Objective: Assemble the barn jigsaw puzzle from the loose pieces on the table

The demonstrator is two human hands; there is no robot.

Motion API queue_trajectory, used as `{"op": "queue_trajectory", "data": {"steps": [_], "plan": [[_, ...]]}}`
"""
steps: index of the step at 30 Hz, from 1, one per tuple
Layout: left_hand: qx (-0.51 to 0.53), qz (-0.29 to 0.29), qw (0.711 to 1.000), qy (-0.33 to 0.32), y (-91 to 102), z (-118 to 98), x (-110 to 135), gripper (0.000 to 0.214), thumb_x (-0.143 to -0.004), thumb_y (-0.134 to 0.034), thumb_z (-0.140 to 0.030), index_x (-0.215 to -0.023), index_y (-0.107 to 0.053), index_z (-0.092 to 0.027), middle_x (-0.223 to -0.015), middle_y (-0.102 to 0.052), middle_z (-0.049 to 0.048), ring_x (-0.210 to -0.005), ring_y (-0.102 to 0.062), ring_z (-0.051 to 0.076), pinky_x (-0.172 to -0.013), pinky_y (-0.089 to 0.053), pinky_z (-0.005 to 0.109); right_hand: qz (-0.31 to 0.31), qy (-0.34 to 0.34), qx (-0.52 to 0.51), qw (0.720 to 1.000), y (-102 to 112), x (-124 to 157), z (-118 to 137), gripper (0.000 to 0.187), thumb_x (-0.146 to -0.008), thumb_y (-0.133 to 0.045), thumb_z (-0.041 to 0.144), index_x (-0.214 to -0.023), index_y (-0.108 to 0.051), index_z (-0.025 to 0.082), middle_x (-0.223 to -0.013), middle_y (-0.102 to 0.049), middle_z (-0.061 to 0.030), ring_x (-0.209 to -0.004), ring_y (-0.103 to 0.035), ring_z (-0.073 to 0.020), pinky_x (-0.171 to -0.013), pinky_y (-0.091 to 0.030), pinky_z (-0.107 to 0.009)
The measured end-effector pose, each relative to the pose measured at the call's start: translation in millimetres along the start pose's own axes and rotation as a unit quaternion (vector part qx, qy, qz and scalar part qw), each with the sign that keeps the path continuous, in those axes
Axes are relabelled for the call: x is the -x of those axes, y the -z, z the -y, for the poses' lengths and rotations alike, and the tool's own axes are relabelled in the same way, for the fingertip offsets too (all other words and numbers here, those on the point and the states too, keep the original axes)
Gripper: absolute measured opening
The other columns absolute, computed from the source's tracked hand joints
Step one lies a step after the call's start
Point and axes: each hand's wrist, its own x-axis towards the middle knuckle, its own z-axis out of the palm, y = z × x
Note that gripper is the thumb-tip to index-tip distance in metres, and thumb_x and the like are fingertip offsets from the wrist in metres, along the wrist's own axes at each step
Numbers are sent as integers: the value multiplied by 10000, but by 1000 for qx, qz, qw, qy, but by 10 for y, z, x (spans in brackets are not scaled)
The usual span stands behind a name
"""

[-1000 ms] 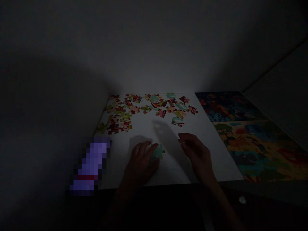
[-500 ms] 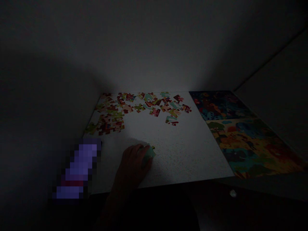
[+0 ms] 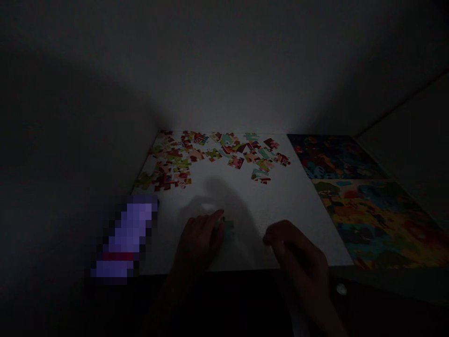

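The left hand (image 3: 198,241) holds a pale green puzzle piece (image 3: 228,230) by its left side, at the near middle of the white bench (image 3: 308,210). The right hand (image 3: 298,255) is apart, fingertips gathered; their grip cannot be told. Left, a purple screen (image 3: 128,234) is pixelated, unreadable.

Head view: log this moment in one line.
left hand: touching pale-green puzzle piece | right hand: apart, contents unclear | other pieces: scattered beyond both hands
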Motion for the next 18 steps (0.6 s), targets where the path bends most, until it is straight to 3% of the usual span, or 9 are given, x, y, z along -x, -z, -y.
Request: {"op": "queue_trajectory", "data": {"steps": [2,6,11,14,18], "plan": [[14,1,999,29,23,3,-12,325,-963,-397,-213,-1207,-611,-183,-892,-686,56,-815,-615,188,-764,-483,333,-29,-55,71,996,-40,-127,-319,211,-924,-531,381,-789,-597,233,-745,-628,-22,-704,-600,-175,-634,-496,-292],[42,-2,996,79,33,13,-38,361,-900,-399,-144,-1177,-629,-181,-956,-668,69,-903,-605,209,-815,-479,367,13,-63,138,988,-20,-197,-759,208,-918,-524,389,-904,-648,223,-904,-677,-68,-847,-633,-217,-768,-511,-348],[114,11,987,111,53,9,-67,337,-911,-392,-181,-1127,-649,-202,-918,-683,48,-854,-618,187,-786,-479,349,40,-60,151,986,-33,-220,-800,187,-909,-533,362,-873,-654,224,-905,-660,-63,-883,-616,-222,-835,-490,-381],[195,-13,967,162,93,0,-80,309,-917,-369,-198,-1011,-663,-198,-760,-653,10,-649,-586,136,-612,-465,261,35,-89,103,990,-13,-245,-771,199,-906,-541,382,-859,-653,225,-899,-668,-54,-869,-619,-211,-805,-493,-359],[242,-73,932,259,134,10,-76,248,-896,-409,-254,-829,-641,-197,-469,-362,-78,-381,-341,91,-389,-275,204,19,-148,36,988,61,-237,-744,230,-877,-580,437,-854,-659,222,-865,-671,-38,-823,-617,-197,-747,-489,-325]]}}
